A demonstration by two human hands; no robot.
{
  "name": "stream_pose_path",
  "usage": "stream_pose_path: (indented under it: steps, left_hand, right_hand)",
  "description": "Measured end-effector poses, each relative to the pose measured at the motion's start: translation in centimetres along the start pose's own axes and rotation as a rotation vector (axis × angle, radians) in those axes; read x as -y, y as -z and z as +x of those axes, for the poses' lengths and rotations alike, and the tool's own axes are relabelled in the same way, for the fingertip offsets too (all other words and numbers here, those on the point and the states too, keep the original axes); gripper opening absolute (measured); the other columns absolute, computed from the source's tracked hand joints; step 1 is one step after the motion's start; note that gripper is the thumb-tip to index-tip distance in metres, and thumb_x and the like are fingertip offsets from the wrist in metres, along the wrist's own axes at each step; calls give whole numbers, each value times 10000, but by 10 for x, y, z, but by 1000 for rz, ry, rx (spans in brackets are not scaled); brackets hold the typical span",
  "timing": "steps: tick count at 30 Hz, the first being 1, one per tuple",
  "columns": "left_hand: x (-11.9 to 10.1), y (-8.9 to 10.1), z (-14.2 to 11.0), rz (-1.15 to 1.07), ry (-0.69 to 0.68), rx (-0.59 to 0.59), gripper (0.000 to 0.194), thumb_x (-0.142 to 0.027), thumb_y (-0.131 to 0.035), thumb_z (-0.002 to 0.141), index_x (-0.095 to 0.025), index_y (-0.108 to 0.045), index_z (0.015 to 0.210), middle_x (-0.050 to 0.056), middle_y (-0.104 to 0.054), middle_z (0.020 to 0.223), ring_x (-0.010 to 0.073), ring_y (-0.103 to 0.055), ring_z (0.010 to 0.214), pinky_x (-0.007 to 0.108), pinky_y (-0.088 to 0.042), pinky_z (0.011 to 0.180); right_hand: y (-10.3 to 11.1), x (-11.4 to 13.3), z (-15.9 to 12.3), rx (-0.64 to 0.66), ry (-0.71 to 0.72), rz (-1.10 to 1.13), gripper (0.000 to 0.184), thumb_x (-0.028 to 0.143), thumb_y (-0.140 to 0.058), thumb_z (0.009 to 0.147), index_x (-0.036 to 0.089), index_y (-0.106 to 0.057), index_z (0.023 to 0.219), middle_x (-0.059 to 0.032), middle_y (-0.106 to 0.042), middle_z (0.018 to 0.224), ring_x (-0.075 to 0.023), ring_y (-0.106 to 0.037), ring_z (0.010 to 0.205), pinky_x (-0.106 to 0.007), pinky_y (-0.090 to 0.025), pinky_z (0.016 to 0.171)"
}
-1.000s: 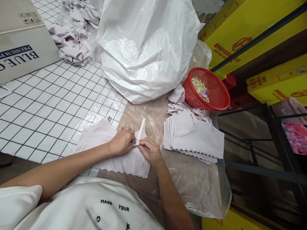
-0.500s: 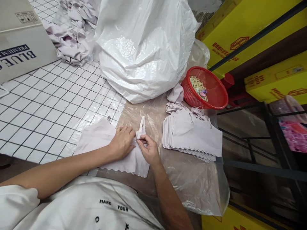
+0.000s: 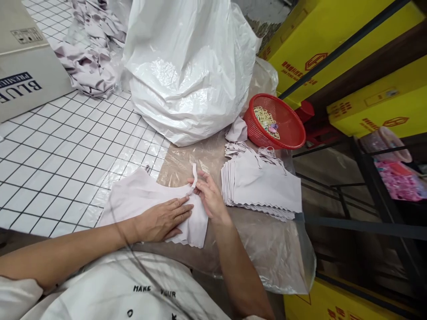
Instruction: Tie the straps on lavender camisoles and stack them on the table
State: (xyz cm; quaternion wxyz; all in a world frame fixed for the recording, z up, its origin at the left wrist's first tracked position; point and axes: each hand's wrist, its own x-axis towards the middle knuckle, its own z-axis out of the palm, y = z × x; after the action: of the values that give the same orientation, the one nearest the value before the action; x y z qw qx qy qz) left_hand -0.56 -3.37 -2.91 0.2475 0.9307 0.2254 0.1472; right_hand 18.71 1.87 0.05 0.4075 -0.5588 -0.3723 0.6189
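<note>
Most of the view was taken up by the table [image 3: 63, 153], covered in a black-on-white grid, with a clear plastic sheet [image 3: 247, 249] laid over its near right part. The far middle was filled by a bulging white plastic bag [image 3: 193, 80]. At right, yellow boxes [image 3: 308, 33] printed in red were seen behind a dark metal frame [image 3: 360, 226]. At far left, a cardboard box [image 3: 33, 75] with dark blue lettering was set beside a heap of crumpled pale fabric [image 3: 86, 71].

The pale garment [image 3: 136, 195] was spread flat in front of the person, scalloped hem nearest the body. To its right, just apart, similar pieces were piled in a neat stack [image 3: 263, 182]. Beyond the stack, small yellowish pieces were held in a red basket [image 3: 283, 129].

The left hand [image 3: 163, 218] was laid flat on the garment, fingers extended, nothing gripped. By the right hand [image 3: 211, 195], the garment's narrow strap [image 3: 195, 173] was pinched between thumb and fingers, its loop raised
</note>
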Motion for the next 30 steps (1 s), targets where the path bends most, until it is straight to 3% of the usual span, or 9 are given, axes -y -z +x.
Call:
stream_pose_path:
  steps: [5, 9, 12, 15, 18, 22, 26, 30]
  left_hand:
    - [3, -1, -1, 38, -37, 35, 562, -366, -474, 981, -119, -425, 1484, 142, -393, 1559, 329, -233, 1499, 476, -290, 1194]
    - [6, -4, -2, 83, -54, 27, 577, -385, -462, 984, -150, -391, 1506, 125, -378, 1572, 322, -219, 1505, 479, -276, 1197]
    - [10, -7, -5, 111, -74, 28, 577, -382, -460, 985, -161, -380, 1512, 120, -376, 1574, 330, -231, 1500, 493, -284, 1190]
    - [13, -6, -6, 131, -103, 29, 569, -379, -441, 996, -162, -368, 1517, 127, -369, 1577, 340, -212, 1504, 522, -286, 1185]
    - [13, 1, -3, 137, -127, 14, 560, -408, -444, 997, -175, -390, 1504, 138, -387, 1565, 351, -230, 1496, 546, -298, 1176]
    - [7, 15, -5, 82, -158, -49, 446, -357, -423, 1007, -185, -514, 1408, 153, -501, 1465, 308, -408, 1405, 496, -376, 1151]
    - [14, 21, -35, 225, -53, -153, 430, -363, -407, 1011, -181, -545, 1376, 155, -462, 1500, 334, -330, 1450, 548, -353, 1155]
    - [30, 21, -81, 362, 134, -98, 514, -465, -377, 1017, -240, -451, 1473, 107, -371, 1579, 351, -248, 1489, 564, -290, 1173]
  right_hand:
    - [4, 11, 47, -60, 114, -139, 381, 340, -646, 786, 244, -517, 1131, -8, -721, 878, -144, -637, 741, -263, -488, 681]
    - [0, 15, 74, -140, 247, -735, 239, 246, -578, 857, 195, -566, 1090, -9, -685, 847, -147, -636, 729, -273, -497, 705]
    - [-5, 22, 74, -233, 301, -925, 208, 186, -582, 870, 167, -601, 1076, -63, -693, 938, -202, -657, 899, -333, -488, 849]
    - [-10, 30, 55, -329, 341, -966, 262, 179, -571, 895, 149, -597, 1154, -141, -674, 1105, -264, -627, 1060, -394, -452, 950]
    - [-16, 24, 18, -407, 462, -1124, 374, 252, -498, 960, 116, -539, 1305, -196, -624, 1229, -304, -569, 1173, -433, -427, 1012]
    - [-26, -17, -38, -259, 649, -1229, 511, 352, -369, 1014, 109, -419, 1461, -191, -529, 1421, -293, -452, 1343, -449, -354, 1129]
    - [-21, -55, -65, -111, 534, -1319, 597, 454, -330, 1015, 143, -354, 1523, -148, -355, 1586, -287, -231, 1501, -485, -245, 1193]
    - [-13, -59, -65, -71, 428, -1407, 658, 515, -283, 1010, 152, -287, 1558, -115, -255, 1634, -255, -136, 1533, -474, -145, 1223]
